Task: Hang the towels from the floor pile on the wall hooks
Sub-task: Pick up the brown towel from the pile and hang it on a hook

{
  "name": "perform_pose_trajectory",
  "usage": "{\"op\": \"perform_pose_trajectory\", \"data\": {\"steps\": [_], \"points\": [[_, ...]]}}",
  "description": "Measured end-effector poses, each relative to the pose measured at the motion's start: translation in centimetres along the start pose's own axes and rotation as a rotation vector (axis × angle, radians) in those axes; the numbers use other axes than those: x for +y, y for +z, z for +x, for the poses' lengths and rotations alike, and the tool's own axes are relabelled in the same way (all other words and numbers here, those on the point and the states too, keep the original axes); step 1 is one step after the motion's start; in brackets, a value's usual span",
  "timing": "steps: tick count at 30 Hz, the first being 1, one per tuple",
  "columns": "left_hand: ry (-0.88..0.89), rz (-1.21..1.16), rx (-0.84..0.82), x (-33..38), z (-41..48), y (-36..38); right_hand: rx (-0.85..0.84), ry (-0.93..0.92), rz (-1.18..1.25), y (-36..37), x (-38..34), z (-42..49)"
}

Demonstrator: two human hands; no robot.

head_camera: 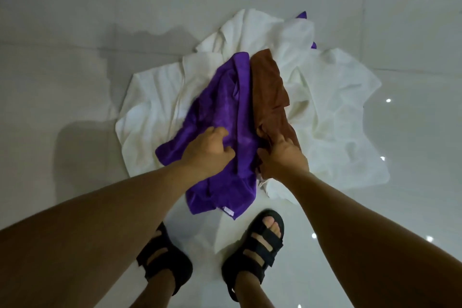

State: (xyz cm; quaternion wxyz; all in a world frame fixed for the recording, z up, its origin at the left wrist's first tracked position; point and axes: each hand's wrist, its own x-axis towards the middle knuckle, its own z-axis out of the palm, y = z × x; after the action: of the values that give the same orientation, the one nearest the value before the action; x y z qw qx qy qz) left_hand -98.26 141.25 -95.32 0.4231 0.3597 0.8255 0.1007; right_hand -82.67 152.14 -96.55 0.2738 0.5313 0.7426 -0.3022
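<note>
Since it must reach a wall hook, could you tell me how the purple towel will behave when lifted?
Probably floppy: the purple towel lies in soft folds, so it should droop from the left hand. Likely light, since it looks thin. Its loose end may trail.

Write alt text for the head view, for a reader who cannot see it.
A person's left hand grips a purple towel and the right hand grips a brown towel, both lying atop crumpled white towels on a pale tiled floor. Their feet in black sandals stand at the near edge of the pile.
</note>
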Motion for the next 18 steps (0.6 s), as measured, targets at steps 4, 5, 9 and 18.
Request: {"op": "perform_pose_trajectory", "data": {"steps": [4, 5, 9, 18], "points": [[0.005, -0.078, -0.021, -0.8, 1.3, 1.5, 0.195, -0.036, 0.019, 1.6, -0.3, 2.7], [0.008, -0.084, -0.015, -0.9, 1.4, 1.5, 0.233, -0.055, 0.014, 1.4, -0.7, 3.0], [-0.017, -0.172, 0.052, 0.7, 0.8, -0.8, 0.381, -0.258, 0.141, -0.7, -2.6, 0.6], [-0.053, -0.685, -0.136, 10.2, -7.7, -15.5, 0.217, -0.513, 0.731, -11.9, -9.1, -13.8]]}}
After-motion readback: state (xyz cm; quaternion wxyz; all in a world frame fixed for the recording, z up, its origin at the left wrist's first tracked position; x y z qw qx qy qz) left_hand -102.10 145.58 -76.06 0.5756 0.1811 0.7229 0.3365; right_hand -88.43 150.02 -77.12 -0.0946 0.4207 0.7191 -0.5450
